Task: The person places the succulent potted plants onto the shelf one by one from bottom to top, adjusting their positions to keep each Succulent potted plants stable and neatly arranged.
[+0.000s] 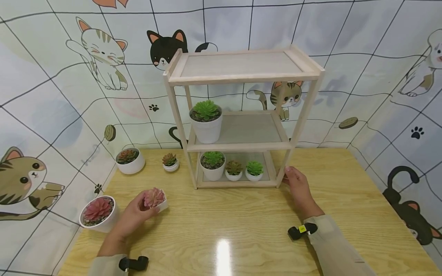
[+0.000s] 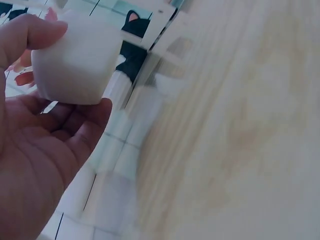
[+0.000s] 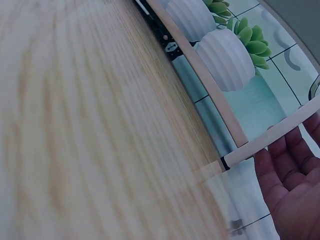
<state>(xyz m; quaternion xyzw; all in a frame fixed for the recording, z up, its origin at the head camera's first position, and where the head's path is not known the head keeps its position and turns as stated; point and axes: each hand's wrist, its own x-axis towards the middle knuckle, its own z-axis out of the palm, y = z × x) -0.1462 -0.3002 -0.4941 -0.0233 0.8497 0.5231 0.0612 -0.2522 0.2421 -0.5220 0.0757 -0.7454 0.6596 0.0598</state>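
My left hand (image 1: 132, 216) grips a small white pot with a pink succulent (image 1: 154, 197), held low over the table at the left. In the left wrist view, thumb and fingers pinch the smooth white pot (image 2: 77, 60). A three-tier wooden shelf (image 1: 238, 146) stands at the centre. At its right front leg, my right hand (image 1: 299, 188) holds on low down; the right wrist view has the fingers (image 3: 290, 160) bent behind the leg. The middle tier bears a large potted green succulent (image 1: 207, 130). On the bottom tier are a green potted succulent (image 1: 213, 172) and two small ones.
Left of the shelf stand a white bowl-like pot with a reddish succulent (image 1: 131, 166) and a tiny potted brownish succulent (image 1: 170, 165). A larger white pot with a pink succulent (image 1: 103, 220) is beside my left forearm. Cat-patterned cloth (image 1: 228, 27) surrounds the wooden table (image 1: 255, 226).
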